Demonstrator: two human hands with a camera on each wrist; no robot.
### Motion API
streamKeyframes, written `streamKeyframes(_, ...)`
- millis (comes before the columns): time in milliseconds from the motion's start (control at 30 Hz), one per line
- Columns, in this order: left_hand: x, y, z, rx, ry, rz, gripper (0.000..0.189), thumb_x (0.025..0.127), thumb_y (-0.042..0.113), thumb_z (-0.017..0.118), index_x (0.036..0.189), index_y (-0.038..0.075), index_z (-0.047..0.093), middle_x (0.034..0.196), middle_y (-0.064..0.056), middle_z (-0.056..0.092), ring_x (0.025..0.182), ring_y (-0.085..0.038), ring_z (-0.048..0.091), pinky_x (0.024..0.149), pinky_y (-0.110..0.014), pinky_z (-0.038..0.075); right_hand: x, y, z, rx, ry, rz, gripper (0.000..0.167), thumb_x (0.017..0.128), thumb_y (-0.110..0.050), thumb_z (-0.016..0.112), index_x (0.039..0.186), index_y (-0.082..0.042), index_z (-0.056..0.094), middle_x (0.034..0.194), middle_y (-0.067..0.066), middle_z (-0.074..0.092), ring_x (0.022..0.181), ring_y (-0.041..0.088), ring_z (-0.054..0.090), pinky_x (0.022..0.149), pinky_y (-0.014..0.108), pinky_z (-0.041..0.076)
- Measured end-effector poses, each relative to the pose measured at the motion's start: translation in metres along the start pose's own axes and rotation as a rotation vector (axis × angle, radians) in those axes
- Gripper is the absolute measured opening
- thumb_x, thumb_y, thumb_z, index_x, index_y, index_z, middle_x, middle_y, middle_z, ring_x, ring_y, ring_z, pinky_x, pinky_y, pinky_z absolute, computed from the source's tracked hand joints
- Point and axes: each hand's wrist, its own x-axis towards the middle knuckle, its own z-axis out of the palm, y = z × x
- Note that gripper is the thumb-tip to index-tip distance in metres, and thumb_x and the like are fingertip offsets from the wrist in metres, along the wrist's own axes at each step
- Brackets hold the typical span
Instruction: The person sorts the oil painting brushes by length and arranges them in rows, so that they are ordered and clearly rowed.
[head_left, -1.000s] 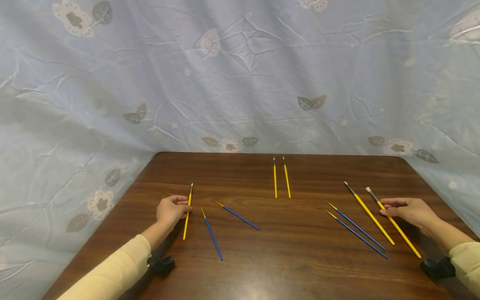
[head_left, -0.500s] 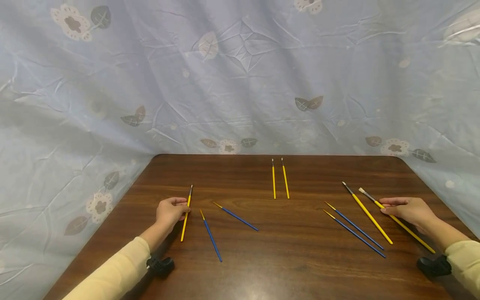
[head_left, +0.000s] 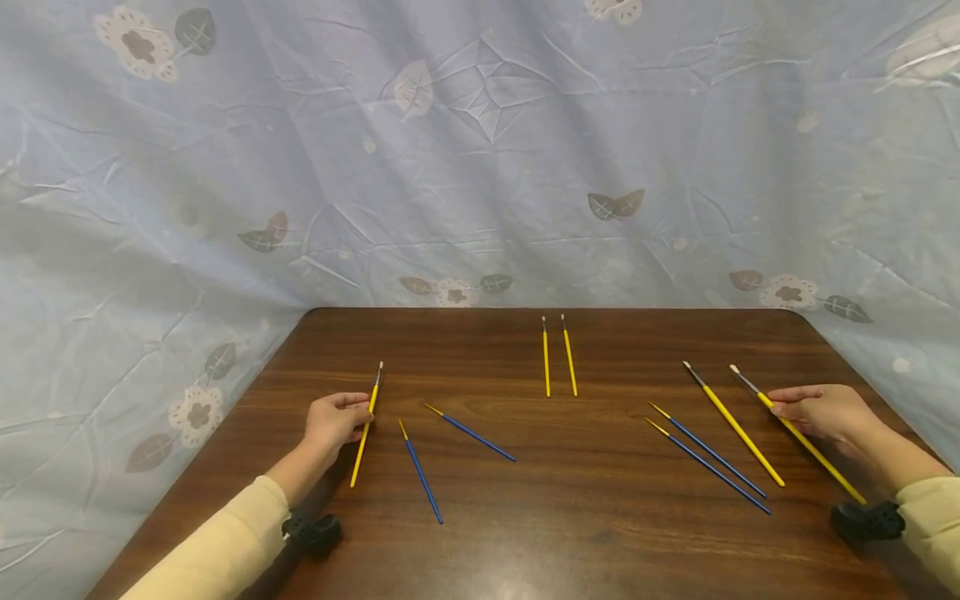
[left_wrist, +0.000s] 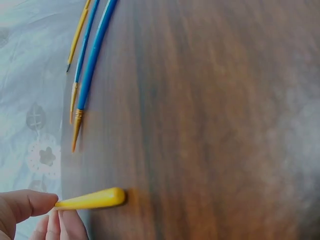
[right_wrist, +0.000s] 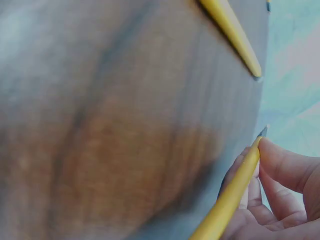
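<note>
At the left of the table, my left hand pinches a yellow paintbrush between thumb and fingers, its bristles pointing away from me. The same brush's yellow handle end shows in the left wrist view. On the far right my right hand pinches a wider yellow paintbrush below its metal collar, the handle slanting back toward me. In the right wrist view this handle runs between thumb and fingers. Beside it lies another yellow paintbrush.
Two blue brushes, one upright and one slanted, lie right of my left hand. Two more blue brushes lie left of the right-hand yellow ones. Two small yellow brushes lie at the back of the brown table. Patterned cloth hangs behind.
The brush in my right hand first swung its bristle end left, then turned back right and slightly away. The brush in my left hand has shifted slightly left and tilted more.
</note>
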Motion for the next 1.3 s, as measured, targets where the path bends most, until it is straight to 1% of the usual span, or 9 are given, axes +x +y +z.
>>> streamKeyframes(200,0.0,0.009,-0.002,-0.034,-0.051,-0.013,0.039,0.089,0.001,0.064,0.127,-0.005,0.057,0.124,-0.02,0.061,0.095,-0.022,0.065,0.079,-0.036,0.059,0.001,-0.007,-0.008,0.016,-0.052,-0.012,0.054,0.097,-0.02,0.062,0.135,0.015,0.045,0.114,0.007,0.065,0.084,-0.002,0.059,0.075,0.03,0.058)
streamKeyframes(333,0.001,0.018,0.0,-0.091,-0.09,-0.005,0.042,0.09,0.002,0.066,0.13,-0.005,0.055,0.128,-0.021,0.058,0.096,-0.02,0.065,0.078,-0.032,0.059,0.003,-0.012,-0.01,0.086,-0.081,-0.029,0.055,0.097,-0.016,0.061,0.136,0.017,0.041,0.114,0.004,0.064,0.087,-0.003,0.061,0.076,0.028,0.058)
streamKeyframes(467,0.003,0.026,0.005,-0.148,-0.118,0.011,0.044,0.09,0.001,0.066,0.131,-0.007,0.054,0.131,-0.023,0.056,0.091,-0.016,0.066,0.07,-0.026,0.059,0.003,-0.018,-0.009,0.088,-0.092,-0.045,0.059,0.098,-0.016,0.06,0.139,0.018,0.035,0.123,0.015,0.06,0.087,-0.006,0.058,0.078,0.026,0.057)
streamKeyframes(567,0.005,0.031,0.008,-0.171,-0.136,0.006,0.044,0.09,0.001,0.066,0.132,-0.007,0.053,0.133,-0.025,0.054,0.094,-0.018,0.066,0.071,-0.025,0.059,0.004,-0.025,-0.007,0.064,-0.098,-0.057,0.063,0.099,-0.019,0.059,0.141,0.018,0.031,0.133,0.024,0.051,0.088,-0.01,0.055,0.081,0.026,0.057)
streamKeyframes(633,0.005,0.035,0.01,-0.177,-0.148,0.0,0.045,0.09,0.002,0.067,0.132,-0.007,0.054,0.133,-0.025,0.054,0.095,-0.019,0.066,0.072,-0.025,0.059,0.005,-0.031,-0.006,0.068,-0.104,-0.068,0.064,0.1,-0.02,0.058,0.142,0.018,0.029,0.135,0.025,0.047,0.089,-0.01,0.054,0.082,0.026,0.056)
streamKeyframes(867,0.006,0.051,0.02,-0.2,-0.193,0.011,0.044,0.09,0.001,0.067,0.131,-0.006,0.055,0.132,-0.024,0.054,0.101,-0.024,0.065,0.075,-0.026,0.059,0.008,-0.053,0.002,0.111,-0.113,-0.09,0.066,0.099,-0.02,0.06,0.144,0.016,0.028,0.125,0.005,0.054,0.091,-0.01,0.055,0.084,0.024,0.055)
streamKeyframes(1067,0.006,0.067,0.039,-0.209,-0.227,0.03,0.042,0.089,0.0,0.068,0.129,-0.003,0.058,0.128,-0.02,0.059,0.103,-0.027,0.065,0.081,-0.032,0.059,0.011,-0.074,0.012,0.174,-0.116,-0.09,0.065,0.099,-0.017,0.059,0.145,0.015,0.026,0.108,-0.013,0.056,0.091,-0.005,0.057,0.083,0.024,0.055)
streamKeyframes(1167,0.006,0.074,0.051,-0.219,-0.236,0.031,0.04,0.088,-0.001,0.068,0.128,-0.001,0.06,0.127,-0.019,0.059,0.098,-0.025,0.066,0.08,-0.032,0.059,0.014,-0.086,0.019,0.188,-0.105,-0.097,0.064,0.099,-0.015,0.059,0.145,0.015,0.027,0.102,-0.014,0.058,0.09,-0.003,0.059,0.084,0.026,0.056)
streamKeyframes(1300,0.008,0.081,0.066,-0.236,-0.249,0.034,0.039,0.088,-0.002,0.068,0.126,-0.001,0.061,0.127,-0.019,0.059,0.097,-0.024,0.066,0.076,-0.029,0.059,0.02,-0.101,0.031,0.179,-0.089,-0.109,0.061,0.099,-0.015,0.059,0.145,0.013,0.03,0.103,-0.01,0.059,0.089,-0.002,0.06,0.087,0.03,0.056)
